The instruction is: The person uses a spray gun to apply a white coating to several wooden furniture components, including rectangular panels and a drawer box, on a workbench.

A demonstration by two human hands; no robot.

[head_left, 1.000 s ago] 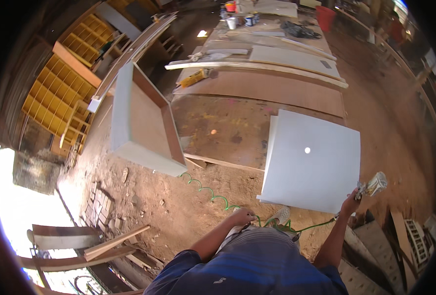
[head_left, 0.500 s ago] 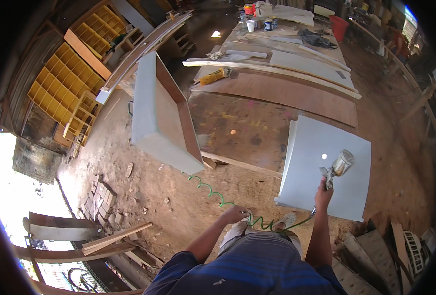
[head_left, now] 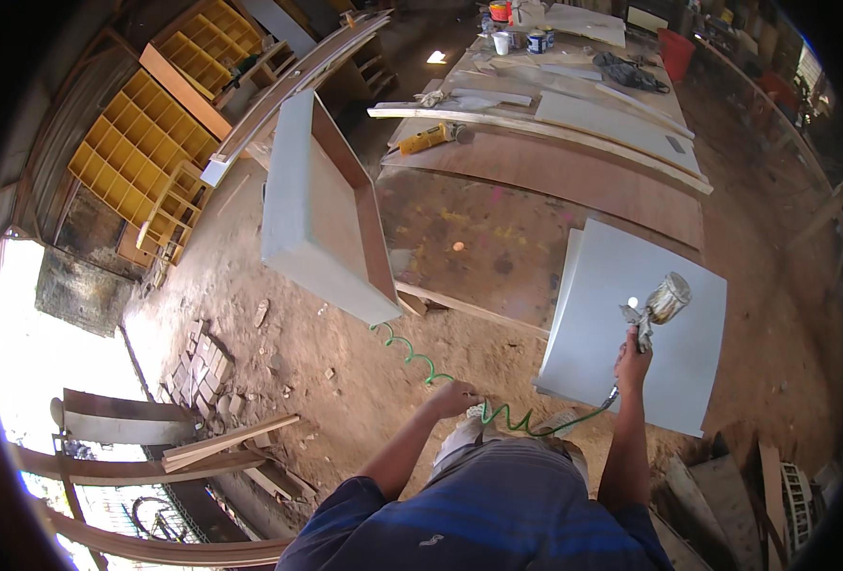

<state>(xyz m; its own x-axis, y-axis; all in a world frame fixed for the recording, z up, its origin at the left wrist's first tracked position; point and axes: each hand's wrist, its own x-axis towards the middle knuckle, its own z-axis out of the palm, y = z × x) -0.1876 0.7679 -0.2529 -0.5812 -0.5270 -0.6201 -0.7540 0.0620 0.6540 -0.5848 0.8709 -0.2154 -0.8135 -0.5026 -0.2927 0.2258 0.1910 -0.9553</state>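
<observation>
My right hand [head_left: 634,362] is closed around the handle of a paint spray gun [head_left: 669,297] with a metal cup on top. The gun is held over a pale grey-white flat panel [head_left: 693,357], which overlaps the near right corner of a stained worktable [head_left: 498,228]. A coiled green air hose [head_left: 512,422] runs from the gun's handle across in front of my body. My left hand [head_left: 454,400] is closed on this hose, whose coils continue toward the grey-painted open box frame [head_left: 293,205] standing at the table's left end.
A yellow angle grinder [head_left: 428,139] lies by long boards on the table. Paint cans [head_left: 539,42] and a white cup [head_left: 501,43] stand farther back. Yellow compartment shelves [head_left: 141,133] lean at left. Broken bricks [head_left: 198,366] and timber strips [head_left: 231,443] lie at left; scrap boards [head_left: 716,495] at lower right.
The view has turned slightly, so most of the scene sits a little farther right. My right hand and the spray gun have moved slightly forward over the panel; my left hand still grips the hose.
</observation>
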